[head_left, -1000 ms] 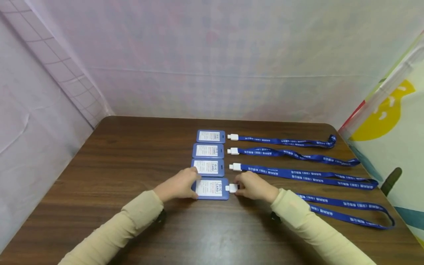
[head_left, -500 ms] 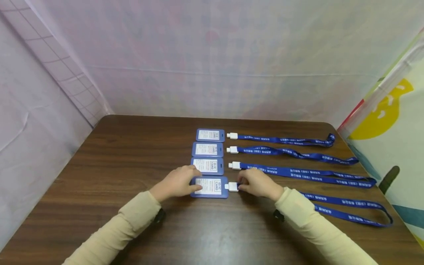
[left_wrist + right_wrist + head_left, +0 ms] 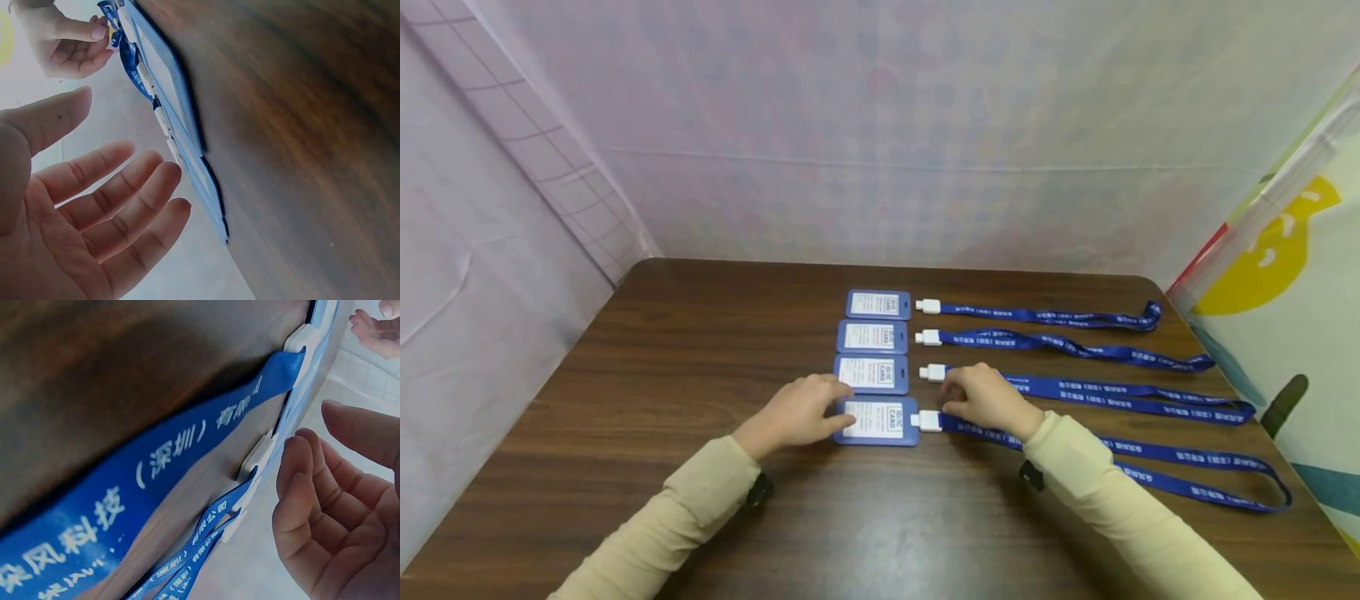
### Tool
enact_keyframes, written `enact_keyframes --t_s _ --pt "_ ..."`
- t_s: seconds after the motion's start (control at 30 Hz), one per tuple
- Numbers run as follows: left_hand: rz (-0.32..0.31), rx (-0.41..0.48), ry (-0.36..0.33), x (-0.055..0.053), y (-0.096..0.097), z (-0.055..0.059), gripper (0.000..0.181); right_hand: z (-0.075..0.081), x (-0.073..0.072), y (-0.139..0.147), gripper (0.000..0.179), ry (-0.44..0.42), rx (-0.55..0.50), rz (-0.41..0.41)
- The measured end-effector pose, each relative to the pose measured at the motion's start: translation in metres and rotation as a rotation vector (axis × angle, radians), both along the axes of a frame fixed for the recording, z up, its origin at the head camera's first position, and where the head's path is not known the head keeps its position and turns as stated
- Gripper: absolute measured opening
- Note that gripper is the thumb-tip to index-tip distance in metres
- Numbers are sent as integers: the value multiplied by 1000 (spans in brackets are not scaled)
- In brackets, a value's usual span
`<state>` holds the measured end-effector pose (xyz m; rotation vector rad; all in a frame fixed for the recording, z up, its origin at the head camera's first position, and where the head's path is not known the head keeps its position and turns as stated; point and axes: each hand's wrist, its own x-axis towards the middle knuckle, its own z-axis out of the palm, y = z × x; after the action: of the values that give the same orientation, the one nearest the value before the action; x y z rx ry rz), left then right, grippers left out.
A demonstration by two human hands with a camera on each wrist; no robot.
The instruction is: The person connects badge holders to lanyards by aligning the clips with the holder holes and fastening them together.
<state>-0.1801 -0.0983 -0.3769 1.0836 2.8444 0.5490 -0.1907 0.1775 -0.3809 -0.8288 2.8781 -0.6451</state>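
Observation:
The nearest blue card holder [image 3: 876,420] lies flat with a white printed card inside. My left hand [image 3: 796,412] hovers at its left end, thumb and fingers spread with nothing between them, as the left wrist view also shows. At the holder's slotted right end sits the white clip [image 3: 929,421] of the nearest blue lanyard [image 3: 1206,457]. Just right of that clip, my right hand [image 3: 988,398] is raised over the strap. Its fingers [image 3: 294,469] are loosely bent and hold nothing; the strap [image 3: 156,456] lies apart from them in the right wrist view.
Behind the nearest holder, several matching card holders [image 3: 872,337] form a column. Each has a blue lanyard [image 3: 1060,343] laid out to its right, white clip facing the slot with a small gap. Pale curtains [image 3: 880,158] hang behind the brown table [image 3: 685,333].
My right hand has let go of the nearest white clip and strap, moving up and right. My left hand has eased off the holder's left edge. The holder and clip stay in place.

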Motion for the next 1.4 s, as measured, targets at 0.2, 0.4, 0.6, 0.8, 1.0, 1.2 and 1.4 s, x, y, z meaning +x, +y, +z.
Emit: enact_keyframes --t_s 0.2,0.4,0.6,0.8,1.0,1.2,1.4 --pt "1 0 5 0 -1 0 30 2 -9 0 18 -10 -13 -19" --pt "4 6 11 0 -2 0 29 3 -18 0 21 -43 1 -35" --pt "42 16 -1 -1 -4 0 34 2 -27 1 24 -50 22 -40" --pt "36 18 15 -2 -5 1 32 1 -35 2 24 -50 25 -43" --pt "34 42 29 -3 -5 2 29 -1 -43 3 27 -41 40 -40" --pt "49 50 37 -5 -5 2 29 -5 -50 2 27 -54 69 -48" --pt "68 56 45 -7 -6 3 32 -9 -55 2 24 -57 98 -57"
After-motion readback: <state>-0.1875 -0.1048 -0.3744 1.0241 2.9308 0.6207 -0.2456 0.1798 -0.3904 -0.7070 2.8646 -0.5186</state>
